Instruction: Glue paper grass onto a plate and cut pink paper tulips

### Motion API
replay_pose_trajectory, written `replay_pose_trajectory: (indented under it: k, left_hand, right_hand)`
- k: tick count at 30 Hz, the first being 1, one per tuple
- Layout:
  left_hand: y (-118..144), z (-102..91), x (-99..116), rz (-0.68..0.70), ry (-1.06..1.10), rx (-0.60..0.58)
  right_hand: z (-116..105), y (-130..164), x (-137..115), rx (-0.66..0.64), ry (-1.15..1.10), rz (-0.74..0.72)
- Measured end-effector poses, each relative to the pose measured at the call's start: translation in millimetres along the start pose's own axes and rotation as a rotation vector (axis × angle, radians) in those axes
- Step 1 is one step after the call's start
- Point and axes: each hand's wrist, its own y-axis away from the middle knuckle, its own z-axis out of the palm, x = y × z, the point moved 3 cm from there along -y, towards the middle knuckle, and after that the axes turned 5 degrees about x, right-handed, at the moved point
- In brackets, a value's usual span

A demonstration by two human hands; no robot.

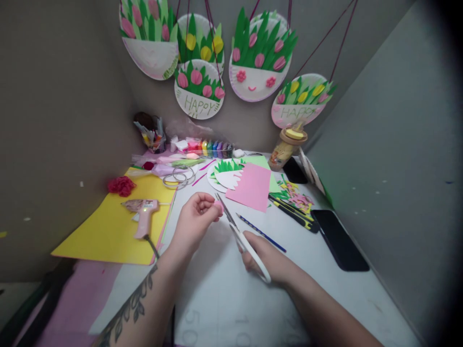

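Between the thumb and fingers of my left hand point(198, 214) is a small piece of pink paper point(219, 206). My right hand point(262, 255) grips a pair of scissors point(249, 248) with white handles, fingers wrapped through the loops. The blades point up and left, slightly parted, right beside the pink piece; whether they touch it I cannot tell. Just beyond my hands lies a sheet of pink paper point(253, 188), partly over a white paper plate point(217, 180) with green paper leaves. A dark blue pencil point(262, 232) rests to the right of the scissors.
On the left, a pink glue gun point(144, 217) lies on yellow paper point(104, 231). Right of my hands are paper scraps point(296, 195), black-and-yellow cutters point(294, 214) and a phone point(340, 241). A lidded cup point(287, 149) stands at the back. Decorated plates point(262, 58) hang on the wall.
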Motion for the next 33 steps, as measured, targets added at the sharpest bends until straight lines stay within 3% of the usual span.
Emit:
replay_pose_trajectory:
  k: [33]
  left_hand:
    - [-1.6, -1.6, -2.8, 0.013, -0.007, -0.040]
  right_hand:
    - [-1.2, -1.5, 5.2, 0.000, -0.004, -0.002]
